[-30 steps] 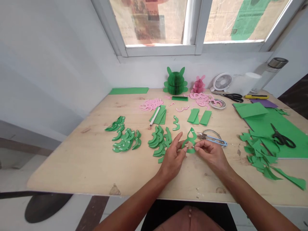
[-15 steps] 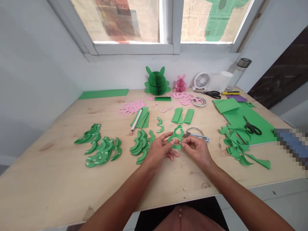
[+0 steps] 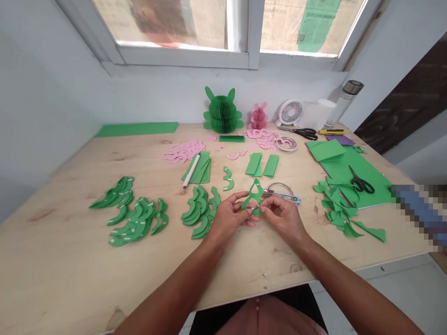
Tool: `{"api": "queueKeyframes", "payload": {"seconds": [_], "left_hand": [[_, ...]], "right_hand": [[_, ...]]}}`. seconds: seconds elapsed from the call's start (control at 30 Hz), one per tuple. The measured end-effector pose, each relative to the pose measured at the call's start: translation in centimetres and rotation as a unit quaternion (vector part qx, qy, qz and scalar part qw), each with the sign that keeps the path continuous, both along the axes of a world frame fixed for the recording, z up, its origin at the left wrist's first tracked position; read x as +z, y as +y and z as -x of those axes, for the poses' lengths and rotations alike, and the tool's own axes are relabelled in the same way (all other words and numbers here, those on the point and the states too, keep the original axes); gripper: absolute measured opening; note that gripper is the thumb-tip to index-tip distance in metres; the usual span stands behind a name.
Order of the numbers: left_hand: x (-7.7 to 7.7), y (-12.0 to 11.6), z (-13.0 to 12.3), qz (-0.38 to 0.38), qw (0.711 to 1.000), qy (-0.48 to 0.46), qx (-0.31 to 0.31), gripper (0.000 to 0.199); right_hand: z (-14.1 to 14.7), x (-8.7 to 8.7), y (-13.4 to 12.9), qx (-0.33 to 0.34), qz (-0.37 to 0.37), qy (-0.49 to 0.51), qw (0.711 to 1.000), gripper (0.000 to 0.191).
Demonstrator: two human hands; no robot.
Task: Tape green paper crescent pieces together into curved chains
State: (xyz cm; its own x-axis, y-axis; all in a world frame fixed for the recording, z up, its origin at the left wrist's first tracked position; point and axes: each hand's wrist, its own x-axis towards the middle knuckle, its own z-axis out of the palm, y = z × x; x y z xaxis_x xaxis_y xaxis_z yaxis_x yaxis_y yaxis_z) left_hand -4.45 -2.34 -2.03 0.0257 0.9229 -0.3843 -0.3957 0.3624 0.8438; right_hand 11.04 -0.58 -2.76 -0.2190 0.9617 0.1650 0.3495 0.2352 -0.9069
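Green cut-out: the green paper piece [image 3: 255,196] is raised above the wooden table [image 3: 251,260], between the two hands, and it has a hole in its upper part.
Left hand: the left hand [image 3: 227,217] grips this piece at its lower left side, with the thumb in front and fingers behind.
Right hand: the right hand [image 3: 284,219] has thumb and forefinger brought together at the lower right edge; small white bits show there, but I cannot tell if the fingertips pinch one.
Beyond the hands: blue-handled snips [image 3: 288,197] lie just beside the right hand, and a wavy green strip [image 3: 229,185] lies farther back.
Left of the hands: one pile of curved green pieces [image 3: 197,207] is near the left wrist; a larger pile [image 3: 138,221] lies farther left.
Right side: black scissors [image 3: 363,184] rest on green sheets [image 3: 380,190], with green scraps [image 3: 344,211] near them.
By the wall: a green honeycomb figure [image 3: 222,116], a smaller pink figure [image 3: 259,118] and a white fan [image 3: 290,112] stand in a row.
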Motion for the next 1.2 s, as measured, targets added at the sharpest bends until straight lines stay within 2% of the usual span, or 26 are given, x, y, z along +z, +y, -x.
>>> {"api": "queueKeyframes", "payload": {"seconds": [0.2,0.7,1.2], "left_hand": [[-0.2,0.2,0.0,-0.007,1.0,0.008,0.012,0.052],[1.0,-0.2,0.2,-0.019,0.999,0.019,0.028,0.049],[0.6,-0.2,0.2,-0.049,0.998,0.044,0.022,0.05]], "right_hand": [[-0.1,-0.4,0.2,0.016,0.008,-0.018,1.0,0.008],[-0.2,-0.8,0.3,0.023,0.035,-0.025,0.999,0.006],[-0.3,-0.4,0.2,0.028,0.025,-0.037,0.999,0.01]]}}
